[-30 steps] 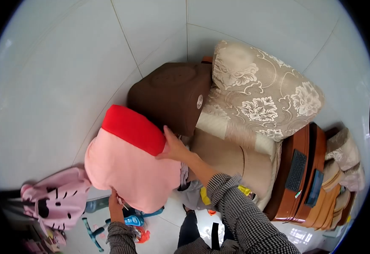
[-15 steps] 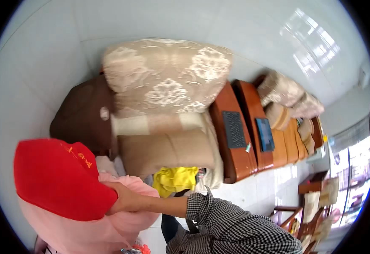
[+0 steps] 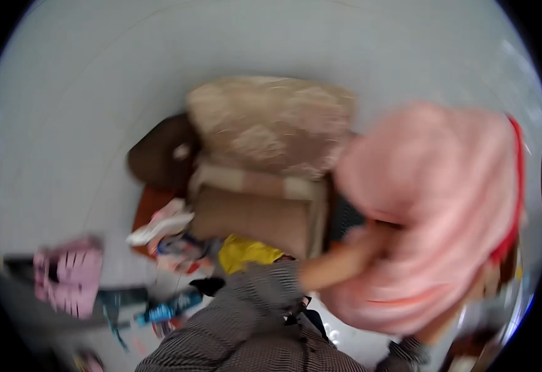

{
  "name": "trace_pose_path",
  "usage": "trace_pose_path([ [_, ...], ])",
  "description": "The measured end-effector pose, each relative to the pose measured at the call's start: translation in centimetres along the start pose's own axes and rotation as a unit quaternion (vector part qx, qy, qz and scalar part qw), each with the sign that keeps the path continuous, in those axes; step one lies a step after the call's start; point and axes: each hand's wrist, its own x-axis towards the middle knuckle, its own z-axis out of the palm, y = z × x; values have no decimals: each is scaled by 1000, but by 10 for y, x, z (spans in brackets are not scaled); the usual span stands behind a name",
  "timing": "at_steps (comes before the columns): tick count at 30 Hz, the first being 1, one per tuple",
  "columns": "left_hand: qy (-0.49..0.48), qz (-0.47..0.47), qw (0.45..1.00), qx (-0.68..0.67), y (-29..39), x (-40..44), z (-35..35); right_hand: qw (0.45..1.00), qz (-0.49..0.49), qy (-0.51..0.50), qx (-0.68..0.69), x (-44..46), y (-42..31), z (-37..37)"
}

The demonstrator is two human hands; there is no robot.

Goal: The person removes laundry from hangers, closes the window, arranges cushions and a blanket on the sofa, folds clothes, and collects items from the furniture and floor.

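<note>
A large pink garment (image 3: 426,167) with a red edge (image 3: 518,180) hangs raised at the right, blurred by motion. My left hand (image 3: 384,239) reaches across from the middle and is closed on the garment's left part, its fingertips hidden in the cloth. Low on the garment's right side, my right hand (image 3: 485,282) is smeared and partly covered by the fabric, so its fingers do not show clearly. Both my forearms come out of checked sleeves.
Ahead stands an armchair with a patterned back (image 3: 271,124) and a brown cushion (image 3: 252,214). A yellow cloth (image 3: 246,253) and crumpled clothes (image 3: 184,248) lie before it. A dark brown rounded object (image 3: 162,152) sits left; a pink item (image 3: 69,276) is farther left.
The pink garment has swung from the lower left to the right, its red part now mostly turned out of sight. The view has shifted, showing more items at the left.
</note>
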Motion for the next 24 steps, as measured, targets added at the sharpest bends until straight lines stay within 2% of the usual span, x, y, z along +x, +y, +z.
trace_pose_path([
  [2,-88,-13,996,23,-10,44,46,990,-36,64,-117,99,17,-106],
  [4,-125,-1,991,46,-16,50,54,963,-49,111,-240,165,48,-174],
  [6,-72,6,997,38,-16,44,32,938,-44,112,-327,201,91,-205],
  [7,98,-91,991,-14,-10,25,22,929,-41,86,-357,206,122,-210],
  [8,95,4,993,-64,-45,11,-30,922,-57,35,-382,201,162,-211],
  [9,190,12,969,-160,-58,-20,-60,900,-95,-12,-426,185,202,-197],
  [10,225,39,972,-57,-140,-31,-171,816,-146,-3,-559,146,242,-151],
  [11,276,68,953,-101,-159,-80,-211,711,-196,23,-675,96,267,-87],
  [12,524,-20,850,47,-152,-120,-219,798,-201,-94,-560,57,251,-34],
  [13,554,-18,832,-3,-148,-182,-225,784,-243,-103,-562,5,239,26],
  [14,569,-4,812,-131,-140,-235,-225,811,-207,-147,-528,-30,246,67],
  [15,649,-28,751,-121,-141,-278,-230,818,-195,-205,-501,-54,268,87],
  [16,674,2,727,-127,-142,-314,-230,748,-89,-201,-626,-82,287,103],
  [17,698,33,704,-131,-142,-349,-229,731,-191,-348,-555,-113,255,147],
  [18,746,30,643,-168,-162,-375,-249,720,-160,-384,-556,-133,260,166],
  [19,743,62,636,-199,-163,-392,-252,708,-167,-415,-547,-152,272,182],
  [21,728,139,624,-247,-163,-425,-261,683,-113,-469,-548,-189,278,214],
  [24,704,176,633,-269,-155,-461,-262,660,-64,-551,-506,-224,296,250],
])
